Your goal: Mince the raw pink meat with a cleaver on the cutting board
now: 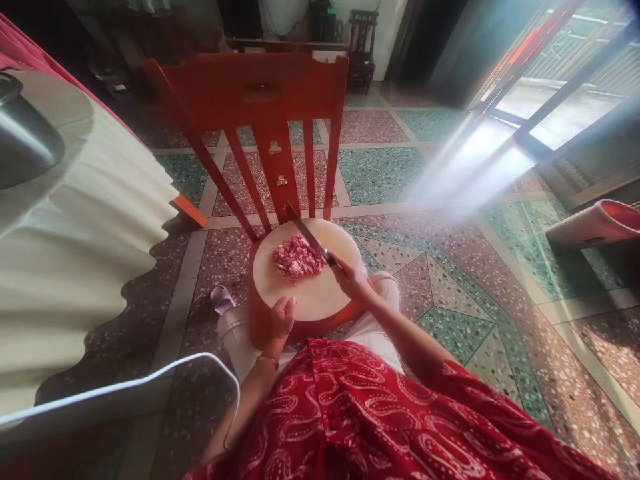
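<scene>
red patterned cloth (350, 413) fills the near foreground over the lap. round white cutting board (320, 293) rests on a red chair (260, 93) seat, chair back just beyond it. pile of pink minced meat (298, 259) sits left of the board's centre. right hand (353, 279) closed around the knife (310, 237) handle, blade angled over the meat. left hand (283, 317) curled loosely on the board's near edge, holding nothing. pleated cream cloth (75, 253) hangs at left. terrazzo floor (450, 280) all around. no legible writing.
</scene>
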Demonstrator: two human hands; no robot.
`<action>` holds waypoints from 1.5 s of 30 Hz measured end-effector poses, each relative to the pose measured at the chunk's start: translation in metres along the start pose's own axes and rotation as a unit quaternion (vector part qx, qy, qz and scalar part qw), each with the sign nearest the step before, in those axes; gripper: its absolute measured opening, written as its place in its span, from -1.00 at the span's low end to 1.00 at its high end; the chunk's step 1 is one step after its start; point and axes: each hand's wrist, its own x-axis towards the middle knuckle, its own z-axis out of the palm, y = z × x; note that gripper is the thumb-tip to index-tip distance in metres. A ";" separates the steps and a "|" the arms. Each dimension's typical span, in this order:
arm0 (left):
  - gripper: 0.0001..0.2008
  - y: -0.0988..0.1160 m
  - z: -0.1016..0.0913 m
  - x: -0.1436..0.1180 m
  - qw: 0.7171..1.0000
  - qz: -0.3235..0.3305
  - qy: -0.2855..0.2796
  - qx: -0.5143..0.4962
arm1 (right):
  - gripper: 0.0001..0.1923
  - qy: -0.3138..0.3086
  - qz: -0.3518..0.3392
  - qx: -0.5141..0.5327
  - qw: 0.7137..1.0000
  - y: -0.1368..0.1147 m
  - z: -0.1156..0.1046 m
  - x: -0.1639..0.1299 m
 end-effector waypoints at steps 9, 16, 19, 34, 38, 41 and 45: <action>-0.68 -0.002 0.000 0.000 1.000 -0.008 -0.006 -0.003 | -0.53 -0.080 0.041 -0.042 0.995 0.009 0.009 0.005; -0.68 -0.003 0.001 0.000 1.000 0.008 0.000 0.003 | -0.46 0.010 -0.085 -0.005 0.996 -0.004 0.015 0.011; -0.68 -0.003 0.000 -0.002 1.000 -0.005 -0.006 -0.009 | -0.53 -0.065 0.000 -0.034 0.997 0.003 0.025 0.005; -0.68 0.001 -0.002 -0.003 0.997 -0.046 0.018 -0.059 | -0.51 -0.091 0.014 -0.003 0.996 -0.005 0.026 -0.012; -0.70 0.002 -0.007 -0.003 0.990 -0.086 0.062 -0.094 | -0.48 -0.055 -0.079 0.002 0.995 -0.014 0.025 -0.018; -0.69 0.002 -0.010 -0.005 0.994 -0.059 0.054 -0.068 | -0.48 -0.118 -0.049 -0.066 0.990 -0.005 0.036 -0.021; -0.68 -0.002 -0.011 -0.006 0.999 -0.033 0.027 -0.028 | -0.52 -0.148 -0.014 -0.098 0.984 -0.012 0.037 -0.015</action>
